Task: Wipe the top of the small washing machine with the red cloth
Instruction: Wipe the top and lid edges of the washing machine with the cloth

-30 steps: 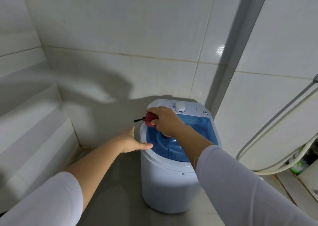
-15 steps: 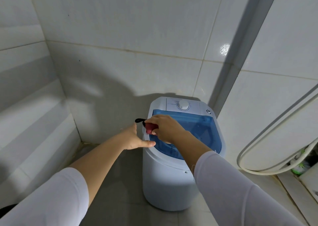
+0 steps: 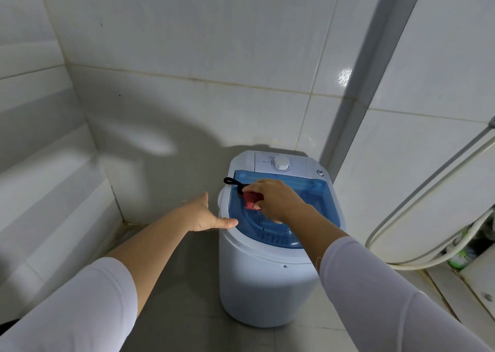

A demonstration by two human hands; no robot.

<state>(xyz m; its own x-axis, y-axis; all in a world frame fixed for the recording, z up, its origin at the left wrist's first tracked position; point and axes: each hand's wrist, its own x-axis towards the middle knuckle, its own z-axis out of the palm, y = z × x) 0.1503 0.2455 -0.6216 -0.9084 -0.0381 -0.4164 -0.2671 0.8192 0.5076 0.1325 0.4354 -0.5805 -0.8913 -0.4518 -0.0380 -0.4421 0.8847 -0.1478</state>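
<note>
A small white washing machine [image 3: 265,284] stands on the floor against the tiled wall, with a translucent blue lid [image 3: 318,199] and a white dial [image 3: 280,162] at the back. My right hand [image 3: 273,199] presses a bunched red cloth [image 3: 251,201] onto the left part of the lid; the cloth's black loop [image 3: 232,182] sticks out to the left. My left hand [image 3: 205,215] rests flat against the machine's left rim, fingers spread, thumb on the rim, holding nothing.
Tiled walls close in at the back and left, forming a corner [image 3: 123,217]. A white hose [image 3: 417,228] loops along the right wall. A green-and-white brush [image 3: 460,255] lies in the gap at the lower right. Grey floor tiles [image 3: 187,311] surround the machine.
My right hand has slid the red cloth from the lid's far left corner toward me, onto the blue lid. My left hand stays on the left rim.
</note>
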